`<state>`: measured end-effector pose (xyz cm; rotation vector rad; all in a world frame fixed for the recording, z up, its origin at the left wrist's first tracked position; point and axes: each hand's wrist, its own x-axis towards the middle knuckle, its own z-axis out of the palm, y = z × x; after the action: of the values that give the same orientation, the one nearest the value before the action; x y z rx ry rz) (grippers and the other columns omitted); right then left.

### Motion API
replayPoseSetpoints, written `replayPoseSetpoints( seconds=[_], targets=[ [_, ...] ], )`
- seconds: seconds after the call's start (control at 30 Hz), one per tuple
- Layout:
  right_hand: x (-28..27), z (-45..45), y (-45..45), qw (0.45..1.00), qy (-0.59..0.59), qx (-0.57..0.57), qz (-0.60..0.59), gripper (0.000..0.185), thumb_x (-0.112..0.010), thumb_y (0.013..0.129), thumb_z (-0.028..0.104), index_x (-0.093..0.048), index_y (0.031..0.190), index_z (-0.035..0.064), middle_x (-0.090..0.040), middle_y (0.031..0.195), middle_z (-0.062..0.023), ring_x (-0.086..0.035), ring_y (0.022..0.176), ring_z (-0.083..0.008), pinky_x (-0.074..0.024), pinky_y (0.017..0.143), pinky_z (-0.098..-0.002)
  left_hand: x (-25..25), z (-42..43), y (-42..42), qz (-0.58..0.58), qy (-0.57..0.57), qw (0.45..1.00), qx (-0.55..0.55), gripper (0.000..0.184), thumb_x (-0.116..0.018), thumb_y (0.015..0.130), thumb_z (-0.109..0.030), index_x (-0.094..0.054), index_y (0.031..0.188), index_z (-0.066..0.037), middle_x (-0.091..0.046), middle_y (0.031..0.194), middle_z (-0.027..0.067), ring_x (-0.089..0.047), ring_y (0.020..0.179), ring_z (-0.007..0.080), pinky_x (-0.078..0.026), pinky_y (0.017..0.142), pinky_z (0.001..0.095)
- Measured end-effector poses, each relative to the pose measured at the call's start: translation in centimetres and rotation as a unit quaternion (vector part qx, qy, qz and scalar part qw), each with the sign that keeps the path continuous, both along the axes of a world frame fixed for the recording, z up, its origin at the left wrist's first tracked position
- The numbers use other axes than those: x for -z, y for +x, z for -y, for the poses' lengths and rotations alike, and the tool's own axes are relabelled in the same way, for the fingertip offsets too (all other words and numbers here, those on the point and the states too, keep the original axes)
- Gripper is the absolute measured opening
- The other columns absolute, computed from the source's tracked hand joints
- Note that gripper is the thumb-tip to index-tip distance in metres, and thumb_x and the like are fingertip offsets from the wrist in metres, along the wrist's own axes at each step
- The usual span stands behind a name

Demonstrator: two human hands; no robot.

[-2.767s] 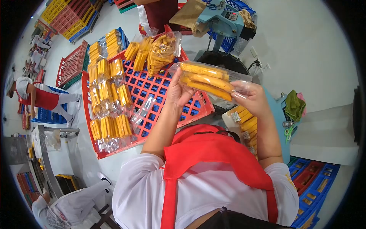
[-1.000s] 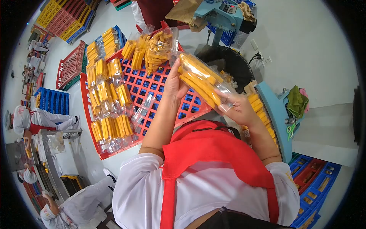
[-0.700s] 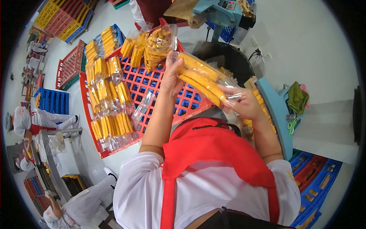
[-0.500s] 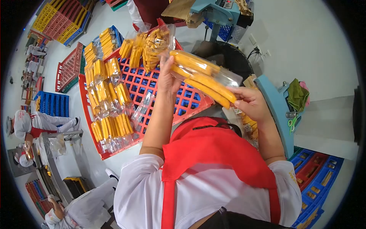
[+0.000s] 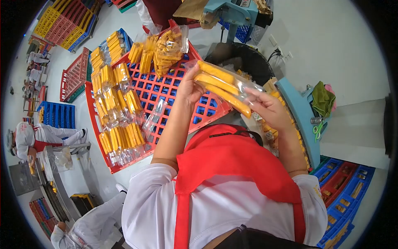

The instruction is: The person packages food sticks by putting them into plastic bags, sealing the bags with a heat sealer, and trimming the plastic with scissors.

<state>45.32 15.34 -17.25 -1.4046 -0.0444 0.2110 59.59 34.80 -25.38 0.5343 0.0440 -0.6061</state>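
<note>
A clear plastic bag with 3 long yellow sticks, like breadsticks (image 5: 224, 86), is held tilted in front of my chest. My left hand (image 5: 189, 87) grips its left end with the thumb over the plastic. At the right end, the fingers of my right hand (image 5: 268, 107) are closed on the bag's edge. The lowest stick's tip lies just left of those fingers. Beneath my forearms stands a red crate (image 5: 159, 97), bearing several filled bags (image 5: 112, 101) of similar sticks and a flat clear bag (image 5: 156, 116).
A blue sealing machine (image 5: 296, 120) is at my right, with green scissors (image 5: 317, 132) and a green cloth (image 5: 323, 101) on it. Beyond the crate is a black round bin (image 5: 257, 62). Stacked crates (image 5: 346, 191) stand at lower right; co-workers in white (image 5: 52, 135) are at left.
The sticks have spread apart and sit further up in the bag. My right fingers have moved from a stick's end onto the bag's edge, and the left hand has shifted slightly right.
</note>
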Motion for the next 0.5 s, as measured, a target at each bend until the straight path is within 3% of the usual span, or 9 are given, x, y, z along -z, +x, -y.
replayPoseSetpoints(
  seconds=[0.07,0.23,0.3,0.43,0.5],
  targets=[
    [0.1,0.6,-0.1,1.0,-0.008,-0.024,0.016,0.036,-0.053,0.08,0.005,-0.047,0.114,-0.001,-0.055,0.087,-0.0038,-0.052,0.08,-0.0079,-0.0422,0.072,-0.0215,0.4,-0.2,0.0,-0.079,0.004,0.997,0.017,0.03,-0.05,0.083,-0.023,-0.048,0.105,-0.003,-0.051,0.108,0.013,-0.051,0.099,0.0285,-0.043,0.084,0.0449],
    [1.3,0.1,0.5,0.996,-0.077,-0.049,0.007,0.03,-0.054,0.078,0.001,-0.051,0.108,-0.0034,-0.055,0.088,-0.0037,-0.051,0.08,-0.0084,-0.0419,0.069,-0.0209,1.6,0.8,-0.8,-0.075,0.025,0.996,0.051,0.032,-0.049,0.083,-0.027,-0.048,0.106,-0.004,-0.053,0.104,0.0125,-0.052,0.098,0.0272,-0.044,0.082,0.045],
    [2.4,-0.1,1.1,0.969,-0.209,0.029,0.126,0.021,-0.056,0.076,0.0,-0.055,0.096,-0.0024,-0.055,0.084,-0.0049,-0.053,0.077,-0.0088,-0.0426,0.067,-0.0202,1.5,0.9,-1.0,-0.058,0.032,0.996,0.066,0.033,-0.048,0.084,-0.028,-0.048,0.106,-0.005,-0.054,0.104,0.0122,-0.052,0.098,0.0265,-0.044,0.082,0.0445],
    [1.0,-0.7,0.8,0.982,-0.169,0.049,0.068,0.013,-0.058,0.076,0.002,-0.057,0.088,-0.0014,-0.055,0.078,-0.0044,-0.053,0.07,-0.0083,-0.0428,0.063,-0.0196,1.3,0.3,-0.8,-0.062,0.047,0.995,0.055,0.035,-0.048,0.084,-0.032,-0.049,0.107,-0.007,-0.055,0.103,0.0104,-0.053,0.098,0.0237,-0.046,0.08,0.0419],
    [0.7,-0.8,0.7,0.999,-0.026,0.007,-0.047,0.007,-0.06,0.074,0.006,-0.058,0.079,0.0014,-0.053,0.072,-0.001,-0.048,0.062,-0.007,-0.0391,0.055,-0.0219,1.4,-0.1,-0.4,-0.071,0.036,0.995,0.06,0.035,-0.048,0.083,-0.033,-0.049,0.106,-0.007,-0.055,0.103,0.0097,-0.053,0.098,0.0227,-0.047,0.079,0.0411]
  ],
)
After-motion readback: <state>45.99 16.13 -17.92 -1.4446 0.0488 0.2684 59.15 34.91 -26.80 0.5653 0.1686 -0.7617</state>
